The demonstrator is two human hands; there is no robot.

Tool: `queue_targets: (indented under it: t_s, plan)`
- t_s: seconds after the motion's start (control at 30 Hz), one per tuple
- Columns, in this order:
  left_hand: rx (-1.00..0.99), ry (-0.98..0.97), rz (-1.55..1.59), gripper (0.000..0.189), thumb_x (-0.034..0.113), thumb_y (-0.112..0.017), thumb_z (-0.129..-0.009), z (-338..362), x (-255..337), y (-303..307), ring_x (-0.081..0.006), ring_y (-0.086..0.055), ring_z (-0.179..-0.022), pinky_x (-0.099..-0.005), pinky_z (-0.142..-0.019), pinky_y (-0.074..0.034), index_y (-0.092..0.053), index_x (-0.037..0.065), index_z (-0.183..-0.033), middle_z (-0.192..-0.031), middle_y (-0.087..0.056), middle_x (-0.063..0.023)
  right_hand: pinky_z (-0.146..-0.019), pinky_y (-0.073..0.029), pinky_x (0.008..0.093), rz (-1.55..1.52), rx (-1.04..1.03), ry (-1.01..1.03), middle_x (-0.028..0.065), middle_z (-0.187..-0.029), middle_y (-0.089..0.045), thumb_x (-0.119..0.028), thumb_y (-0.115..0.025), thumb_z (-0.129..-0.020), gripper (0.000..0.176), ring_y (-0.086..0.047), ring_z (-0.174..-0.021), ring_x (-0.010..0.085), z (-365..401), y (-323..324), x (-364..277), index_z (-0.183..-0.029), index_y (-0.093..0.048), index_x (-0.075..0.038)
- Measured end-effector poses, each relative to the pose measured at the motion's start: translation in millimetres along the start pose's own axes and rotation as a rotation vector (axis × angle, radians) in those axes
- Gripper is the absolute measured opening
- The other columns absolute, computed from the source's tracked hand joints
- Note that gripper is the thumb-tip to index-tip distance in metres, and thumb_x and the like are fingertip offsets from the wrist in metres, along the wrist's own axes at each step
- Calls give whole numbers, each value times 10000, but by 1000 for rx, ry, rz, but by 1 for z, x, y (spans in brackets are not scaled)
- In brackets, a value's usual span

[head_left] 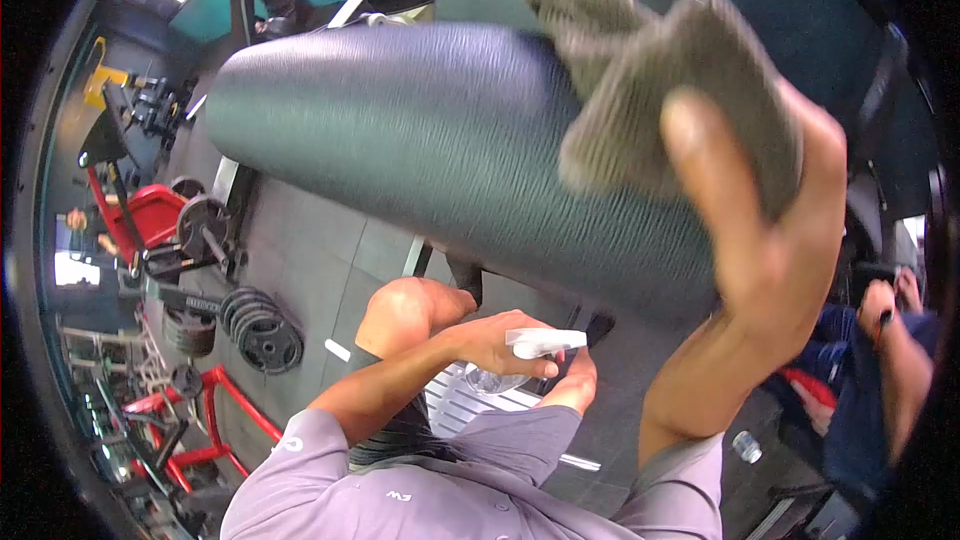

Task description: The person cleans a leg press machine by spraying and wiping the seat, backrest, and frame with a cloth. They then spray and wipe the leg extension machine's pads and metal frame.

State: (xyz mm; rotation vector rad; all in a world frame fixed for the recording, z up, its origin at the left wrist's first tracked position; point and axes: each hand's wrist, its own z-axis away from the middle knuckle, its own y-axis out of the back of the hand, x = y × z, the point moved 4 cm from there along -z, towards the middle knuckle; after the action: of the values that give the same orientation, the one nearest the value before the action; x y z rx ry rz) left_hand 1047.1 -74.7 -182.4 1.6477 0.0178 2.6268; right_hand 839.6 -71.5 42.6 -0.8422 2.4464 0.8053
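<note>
Vinyl covers the long, dark pad [400, 130], finely grained, with a sheen on its upper side and a blunt, rounded end towards ten o'clock. At two o'clock the right hand [755, 205] is part open, its thumb pressed along the cloth [690, 80], a grey-brown, ribbed and loosely bunched piece; the other fingers are mostly hidden. The cloth overlaps the pad in view (whether they touch, one cannot tell). At five o'clock the left hand [505, 340] is curled around the neck of the sprayer [540, 342], which has a smooth white trigger head and a clear body, near the wearer's knees. Round, dark plates [262, 330] sit at eight o'clock, by a glossy red frame [215, 430]. Flat dark tiles [300, 240] make the floor. Between three and four o'clock sits another person [900, 360], wearing a wristband.
</note>
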Motion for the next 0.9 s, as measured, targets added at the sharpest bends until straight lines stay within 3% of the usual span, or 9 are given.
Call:
queue_targets:
  t_s: [0.13,0.27,0.3,0.4,0.5,0.6,0.7,0.83,0.9]
  plan:
    - [45,-165,-72,369,362,-708,-885,44,-46,-16,-197,-669,-840,-369,-755,-512,-663,28,-1034,-902,-707,-109,-775,-458,240,86,-39,-396,47,-866,-682,-364,-715,-867,457,-609,-790,105,1,-2,-27,-991,-693,75]
    - [110,-337,175,356,323,-656,-950,109,-84,-34,-116,-667,-788,-282,-693,-531,-606,35,-1154,-946,-684,-35,-796,-505,297,29,121,-569,109,-913,-709,-498,-732,-825,611,-651,-815,171,7,7,-10,-1067,-702,63]
    - [139,-334,246,410,342,-650,-955,118,-106,-34,-111,-668,-790,-281,-675,-530,-566,36,-1215,-950,-664,-28,-831,-510,321,351,371,-522,157,-1025,-691,-556,-731,-809,750,-654,-896,214,11,9,-6,-1138,-642,112]
    - [216,-497,239,435,329,-607,-978,148,-114,-28,-102,-665,-764,-290,-641,-523,-544,39,-1297,-860,-688,-43,-1057,-390,502,900,114,-343,367,-1275,-539,-674,-567,-859,862,-514,-1216,481,10,3,-20,-1224,-576,107]
    - [287,-566,60,522,313,-623,-959,144,-122,-25,-116,-676,-745,-300,-694,-537,-479,121,-1423,-851,-691,-33,-1028,-392,528,1034,124,-458,257,-1214,-626,-530,-487,-964,596,-555,-1198,407,23,-66,-100,-1270,-618,-36]
    - [404,-545,-107,470,452,-631,-914,132,-120,-25,-164,-697,-739,-333,-713,-543,-617,137,-1262,-799,-718,-54,-1123,-219,592,1183,247,-118,153,-1342,-596,-402,-476,-997,478,-495,-1312,313,53,-87,-71,-1337,-592,-87]
    - [405,-467,-106,411,480,-631,-902,126,-108,-22,-210,-707,-777,-355,-735,-536,-672,140,-1129,-814,-716,-66,-1108,-273,584,1178,263,10,158,-1295,-620,-366,-526,-967,440,-535,-1262,326,55,-98,-96,-1322,-606,-118]
    - [554,-467,-184,390,508,-635,-888,131,-106,-23,-268,-705,-815,-399,-740,-523,-685,145,-1022,-835,-713,-85,-868,-473,507,1107,166,-148,212,-1004,-699,-407,-495,-973,436,-645,-976,416,15,-91,-96,-1042,-691,-24]
    - [610,-473,-230,396,513,-660,-868,129,-109,-22,-290,-701,-811,-406,-728,-518,-674,128,-960,-836,-713,-92,-871,-503,502,1204,177,-281,233,-1031,-696,-467,-475,-970,510,-658,-979,434,0,-80,-76,-1117,-698,-32]
